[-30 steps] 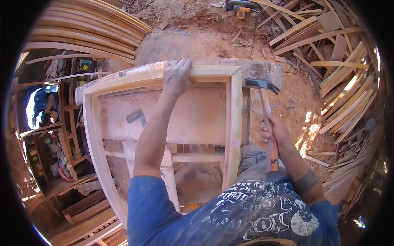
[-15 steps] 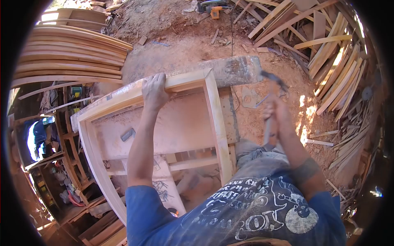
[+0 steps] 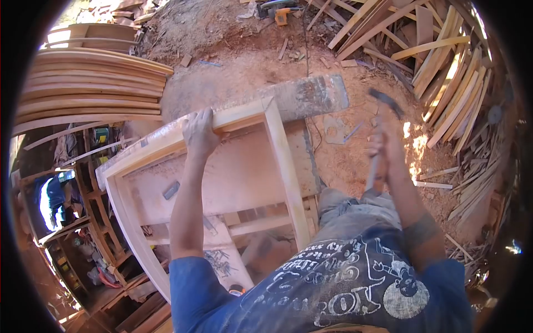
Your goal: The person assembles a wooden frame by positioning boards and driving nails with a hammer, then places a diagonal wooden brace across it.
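A pale wooden frame (image 3: pixel 283 166) lies flat on a workbench in front of me. My left hand (image 3: pixel 199 133) grips its far rail, fingers curled over the top edge. My right hand (image 3: pixel 383 147) holds a hammer (image 3: pixel 383 108) by its handle, raised to the right of the frame's right corner, its dark head up and blurred. The hammer head is clear of the wood.
A thick worn plank (image 3: pixel 311 94) lies just beyond the frame's far right corner. Curved boards (image 3: pixel 94 83) are stacked at upper left, loose timber strips (image 3: pixel 455 83) piled at right. Red dirt ground and a yellow power tool (image 3: pixel 280 14) lie beyond. Nails (image 3: pixel 222 261) sit on the bench.
The hammer has swung away from the frame's right corner, up and out to the right. My left hand kept its grip on the far rail. My view shifted right.
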Available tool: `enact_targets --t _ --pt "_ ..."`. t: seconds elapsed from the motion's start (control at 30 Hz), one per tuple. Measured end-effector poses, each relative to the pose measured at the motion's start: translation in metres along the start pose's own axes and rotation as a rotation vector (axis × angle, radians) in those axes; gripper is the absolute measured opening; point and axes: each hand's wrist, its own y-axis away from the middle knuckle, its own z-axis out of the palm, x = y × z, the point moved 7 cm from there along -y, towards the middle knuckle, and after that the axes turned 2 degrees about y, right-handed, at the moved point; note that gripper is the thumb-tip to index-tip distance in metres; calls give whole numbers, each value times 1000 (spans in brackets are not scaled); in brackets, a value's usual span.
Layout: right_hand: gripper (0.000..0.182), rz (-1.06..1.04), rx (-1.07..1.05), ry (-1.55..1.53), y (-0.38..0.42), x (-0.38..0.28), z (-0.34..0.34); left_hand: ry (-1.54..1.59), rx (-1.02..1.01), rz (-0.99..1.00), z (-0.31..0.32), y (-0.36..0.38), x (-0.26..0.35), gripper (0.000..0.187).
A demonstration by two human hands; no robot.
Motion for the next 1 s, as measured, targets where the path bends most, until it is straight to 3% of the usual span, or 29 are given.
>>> enact_targets --t 0.07,0.13,0.2,0.23,0.3,0.37,0.4,0.43,0.47,0.57,0.6,0.7,0.77,0.83,0.9,0.97,1.0 --pt "32 -325 355 17 8 -74 -73 -2 -11 -6 2 -1 -2 60" --pt "37 -437 584 -58 17 -34 -40 8 -1 -10 3 0 -1 60" --pt "39 -164 307 309 26 82 52 -22 8 -10 2 -2 0 60" --pt "37 138 154 283 25 122 86 -40 6 -6 1 1 0 60" --pt "34 343 -10 298 21 125 111 -11 22 13 -4 2 -3 58" --pt "31 211 21 416 17 69 65 22 11 5 0 12 -5 58" --pt "31 123 -95 219 4 41 32 29 3 4 1 13 -6 59" --pt "29 -59 53 244 4 -8 5 32 19 8 0 4 -8 59" --pt "32 -115 -91 37 -11 -52 -48 31 17 10 0 2 -8 59" --pt "36 -397 549 28 26 -58 -14 23 11 -2 -1 5 -6 59" --pt "40 -370 345 173 25 -5 26 20 13 -4 -2 2 -6 58" --pt "29 204 -37 339 26 132 88 23 20 -3 -3 6 -12 57" --pt "27 444 -134 281 28 128 111 19 34 -5 -8 -1 -19 55" --pt "28 366 -42 249 25 76 64 35 5 -30 -8 7 -12 54" --pt "30 211 -81 -131 0 8 -16 33 48 -19 -8 2 -14 55" --pt "39 -333 240 137 0 -72 -83 35 44 -8 -6 9 -14 55" --pt "43 -348 385 109 1 -66 -66 36 54 0 -7 6 -14 55"
